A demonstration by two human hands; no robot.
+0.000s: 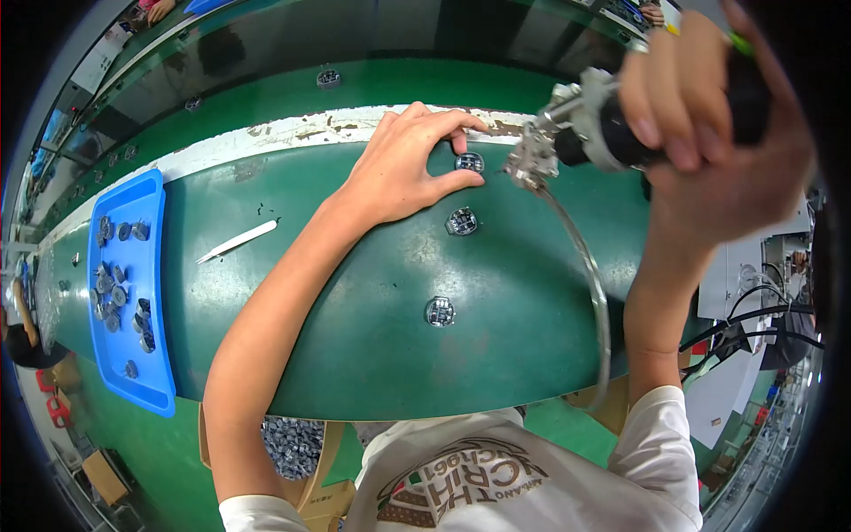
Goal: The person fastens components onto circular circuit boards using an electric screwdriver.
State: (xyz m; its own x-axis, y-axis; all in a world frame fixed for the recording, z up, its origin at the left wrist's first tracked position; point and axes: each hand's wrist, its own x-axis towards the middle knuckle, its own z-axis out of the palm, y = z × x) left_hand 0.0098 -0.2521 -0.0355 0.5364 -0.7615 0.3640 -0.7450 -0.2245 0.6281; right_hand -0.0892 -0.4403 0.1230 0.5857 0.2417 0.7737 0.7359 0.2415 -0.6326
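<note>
My left hand (399, 173) reaches to the back edge of the green worktop. Its thumb and a curled finger close around the sides of a small round dark part (470, 162). Raised at the right, my right hand (700, 133) wraps around the black body of a power screwdriver (612, 129). The driver's metal head (534, 155) points left, close beside the held part. A clear hose (585, 257) curves down from that head. Two more round parts, one (462, 222) nearer and another (440, 311) nearer still, lie on the worktop.
At the left, a blue tray (168, 355) holds several round parts. White tweezers (238, 241) lie beside dark bits. Beyond the white ledge (310, 129) runs a green belt (399, 84) carrying parts. Below the worktop stands a cardboard box (328, 452) of parts. Black cables (753, 319) hang right.
</note>
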